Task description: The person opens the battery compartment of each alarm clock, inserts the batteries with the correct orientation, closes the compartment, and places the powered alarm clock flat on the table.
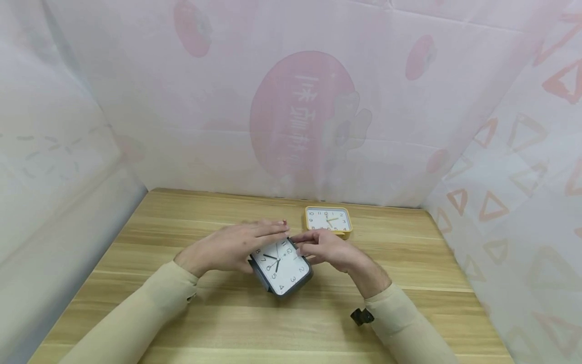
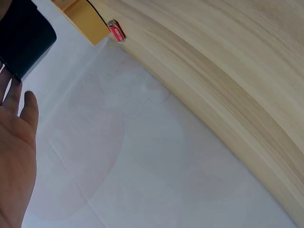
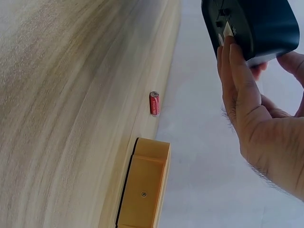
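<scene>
A dark square clock [image 1: 281, 268] with a white dial is held tilted between both hands, its face turned up toward the head view. My left hand [image 1: 236, 245] holds it at the upper left, with fingers along its edge; in the left wrist view, that hand [image 2: 16, 142] reaches the dark casing from below. My right hand [image 1: 329, 250] grips the upper right side. The right wrist view shows the right fingers [image 3: 240, 71] against the clock's dark back, beside small knobs. Part of the left thumb is hidden.
Behind the hands, a yellow rectangular clock [image 1: 328, 220] lies face up on the wooden table [image 1: 218, 323]. A small red cylinder [image 3: 154, 103], like a battery, lies near it. Printed cloth walls [image 1: 182, 101] enclose the table's back and sides.
</scene>
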Tool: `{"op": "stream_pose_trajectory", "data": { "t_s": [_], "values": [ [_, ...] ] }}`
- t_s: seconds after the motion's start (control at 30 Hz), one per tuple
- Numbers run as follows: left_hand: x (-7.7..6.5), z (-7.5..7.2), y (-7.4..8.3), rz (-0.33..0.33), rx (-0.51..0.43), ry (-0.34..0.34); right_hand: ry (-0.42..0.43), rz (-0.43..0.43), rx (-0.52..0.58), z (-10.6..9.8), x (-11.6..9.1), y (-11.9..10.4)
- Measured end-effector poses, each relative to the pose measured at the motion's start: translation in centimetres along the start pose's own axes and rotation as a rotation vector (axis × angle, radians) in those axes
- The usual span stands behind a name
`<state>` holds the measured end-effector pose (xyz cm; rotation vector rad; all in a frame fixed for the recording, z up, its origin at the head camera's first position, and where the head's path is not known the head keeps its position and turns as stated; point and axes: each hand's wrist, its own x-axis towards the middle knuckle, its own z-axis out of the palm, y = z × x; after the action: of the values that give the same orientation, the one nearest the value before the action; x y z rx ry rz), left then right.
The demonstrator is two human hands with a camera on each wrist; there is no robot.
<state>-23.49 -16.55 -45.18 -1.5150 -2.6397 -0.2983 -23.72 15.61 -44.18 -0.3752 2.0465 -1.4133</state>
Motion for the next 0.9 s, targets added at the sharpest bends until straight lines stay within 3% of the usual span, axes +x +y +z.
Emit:
{"op": "stream_pose_trajectory", "data": {
  "t_s": [0.23,0.5,0.7,0.9],
  "values": [
    [0.0,-0.1,0.4,-0.021,-0.001,0.008,0.001,-0.007,0.005,0.2,0.2,0.1],
    [0.0,0.4,0.1,-0.016,0.017,0.105,0.044,-0.06,-0.014,0.1,0.0,0.2],
    [-0.1,0.6,-0.5,-0.059,0.037,0.157,0.112,-0.09,-0.025,-0.2,-0.1,0.4],
    [-0.3,0.6,-0.7,-0.148,0.047,0.201,0.186,-0.138,-0.074,-0.5,-0.1,0.9]
  ]
}}
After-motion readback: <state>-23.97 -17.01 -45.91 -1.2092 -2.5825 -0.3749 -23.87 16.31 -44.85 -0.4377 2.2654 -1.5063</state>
